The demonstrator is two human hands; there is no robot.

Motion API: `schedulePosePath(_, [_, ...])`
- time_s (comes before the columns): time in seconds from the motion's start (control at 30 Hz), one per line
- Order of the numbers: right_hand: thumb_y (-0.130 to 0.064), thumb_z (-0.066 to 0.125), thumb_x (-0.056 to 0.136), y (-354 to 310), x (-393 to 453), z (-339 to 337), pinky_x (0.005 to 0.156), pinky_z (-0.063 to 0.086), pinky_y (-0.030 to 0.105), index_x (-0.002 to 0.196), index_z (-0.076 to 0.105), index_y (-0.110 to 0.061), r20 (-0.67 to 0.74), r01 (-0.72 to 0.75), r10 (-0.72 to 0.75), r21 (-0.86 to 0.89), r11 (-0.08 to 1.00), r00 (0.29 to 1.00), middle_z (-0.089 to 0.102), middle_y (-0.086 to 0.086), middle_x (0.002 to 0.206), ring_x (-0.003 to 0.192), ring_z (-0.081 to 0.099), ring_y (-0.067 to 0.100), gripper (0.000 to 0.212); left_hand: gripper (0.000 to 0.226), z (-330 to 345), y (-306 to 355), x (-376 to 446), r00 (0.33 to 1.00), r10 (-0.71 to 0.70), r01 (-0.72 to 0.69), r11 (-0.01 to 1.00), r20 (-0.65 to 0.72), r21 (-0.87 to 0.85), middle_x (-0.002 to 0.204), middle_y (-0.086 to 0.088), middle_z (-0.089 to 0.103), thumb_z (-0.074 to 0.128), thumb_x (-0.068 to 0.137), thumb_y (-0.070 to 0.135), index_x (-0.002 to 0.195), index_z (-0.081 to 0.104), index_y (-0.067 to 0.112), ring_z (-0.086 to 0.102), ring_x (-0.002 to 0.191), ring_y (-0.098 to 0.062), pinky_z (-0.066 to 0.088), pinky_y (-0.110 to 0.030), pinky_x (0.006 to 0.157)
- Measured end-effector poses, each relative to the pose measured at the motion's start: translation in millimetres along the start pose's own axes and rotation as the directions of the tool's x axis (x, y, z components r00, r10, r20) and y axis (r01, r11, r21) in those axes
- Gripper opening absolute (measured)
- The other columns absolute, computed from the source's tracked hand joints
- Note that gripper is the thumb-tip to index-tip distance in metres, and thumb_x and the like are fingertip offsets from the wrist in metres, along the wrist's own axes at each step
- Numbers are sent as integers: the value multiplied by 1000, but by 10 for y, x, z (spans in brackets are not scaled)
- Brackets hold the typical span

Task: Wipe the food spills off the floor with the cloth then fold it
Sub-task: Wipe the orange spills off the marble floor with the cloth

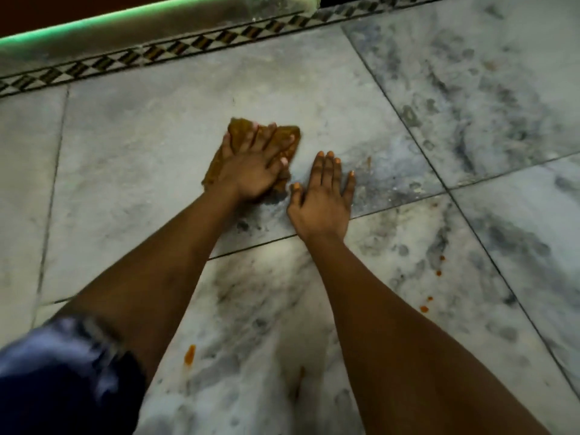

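The cloth (284, 138), a brown, bunched-up rag, lies on the grey-veined marble floor (141, 152) a little above the middle of the head view, on a large tile a short way in front of the patterned border strip (201, 42). Its long axis runs on a slant, from a lower-left end near the wrist up to an upper-right end past the fingertips, so it points up and to the right toward the border. The left hand (251, 166) lies flat on top of the cloth, palm down, its fingers straight and spread across the fabric, pressing it against the tile rather than curling round it. The right hand (323, 196) rests just beside the cloth's lower right edge, palm down on the bare tile with fingers straight and close together, thumb out to the side toward the cloth; whether the thumb touches the fabric cannot be told. It straddles a dark grout line. Both forearms reach up from the bottom of the frame. Small orange food spills (424, 308) dot the floor to the right of the right forearm, well apart from the cloth, and another orange smear (189, 355) sits near the left elbow, low in the frame. A faint brownish streak (369, 161) shows near the right hand's fingertips. A blurred blue fabric (62, 372) fills the lower left corner.
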State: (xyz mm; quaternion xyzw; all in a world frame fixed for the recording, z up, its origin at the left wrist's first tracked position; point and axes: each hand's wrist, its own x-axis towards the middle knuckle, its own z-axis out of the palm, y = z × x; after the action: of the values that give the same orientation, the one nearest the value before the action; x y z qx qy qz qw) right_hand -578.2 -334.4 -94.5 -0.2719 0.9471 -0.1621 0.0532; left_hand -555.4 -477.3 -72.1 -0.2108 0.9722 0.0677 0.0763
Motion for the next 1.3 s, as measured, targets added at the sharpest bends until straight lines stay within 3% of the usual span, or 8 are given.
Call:
schedulePosePath(0.17, [-40, 23, 92, 389, -108, -177, 114, -8, 38, 148, 11, -4, -186, -78, 79, 12, 997, 979, 8, 15, 157, 145, 5, 27, 68, 50, 84, 33, -526, 999, 21, -21, 1000, 25, 19, 158, 10, -9, 20, 99, 45, 145, 0, 47, -9, 145, -17, -9, -54, 111])
schedulePosePath(0.3, [-51, 12, 87, 1053, -99, -333, 115, -8, 38, 149, 4, -7, -35, -121, 118, -103, 987, 992, 1, 13, 158, 146, -1, 22, 77, 51, -15, 11, -67, 997, -50, 50, 999, 61, 4, 158, 7, -10, 20, 99, 45, 147, -1, 42, -9, 145, -20, -8, -56, 112])
schedulePosePath(0.47, [-52, 16, 88, 1116, -68, -284, 116, -5, 40, 149, 6, -6, -62, -106, 101, -92, 990, 993, 4, 14, 158, 146, 2, 24, 77, 54, -113, 241, 563, 978, -204, 205, 978, 42, -22, 159, 1, -10, 18, 100, 45, 149, 0, 32, -10, 145, -26, -9, -59, 112])
schedulePosePath(0.67, [-50, 17, 88, 1107, -79, -311, 116, -5, 41, 149, 7, -7, -55, -118, 113, -105, 987, 992, 5, 13, 158, 146, 2, 22, 75, 54, 21, 1343, 548, 989, 138, -139, 990, 49, 9, 159, 0, -9, 18, 99, 45, 149, 2, 34, -10, 145, -24, -11, -57, 111])
schedulePosePath(0.77, [-50, 8, 85, 1099, -72, -334, 117, -5, 43, 149, 4, -6, -35, -100, 97, -131, 986, 995, 2, 14, 158, 146, -1, 23, 78, 52, 113, 1393, 260, 965, 258, -259, 965, 41, 32, 158, 4, -9, 17, 100, 44, 148, -2, 37, -11, 145, -20, -10, -55, 111])
schedulePosePath(0.9, [-57, -2, 76, 1134, -92, -356, 115, -9, 44, 149, 1, -5, 5, -63, 65, -134, 989, 998, -3, 14, 157, 146, -6, 25, 89, 51, 138, 1165, 62, 968, 250, -251, 968, 14, 20, 159, 7, -5, 20, 100, 43, 148, 3, 39, -6, 146, -17, -4, -52, 113])
schedulePosePath(1.1, [-44, 15, 96, 1136, -65, -338, 116, -10, 42, 149, -1, -5, 6, -94, 95, -105, 990, 995, -6, 13, 158, 145, -7, 23, 68, 52, 5, 1288, 699, 989, 131, -130, 991, 63, -26, 159, 4, -8, 18, 99, 47, 148, 1, 38, -10, 145, -22, -6, -57, 112])
schedulePosePath(1.3, [-35, 17, 96, 1119, -32, -329, 116, -2, 32, 148, 9, -1, -208, -233, 236, 44, 972, 949, 5, 15, 157, 146, 4, 23, 62, 55, 124, 1160, 25, 970, 240, -241, 969, 28, 48, 159, 2, -5, 10, 94, 52, 147, 1, 41, -6, 146, -21, 1, -55, 113])
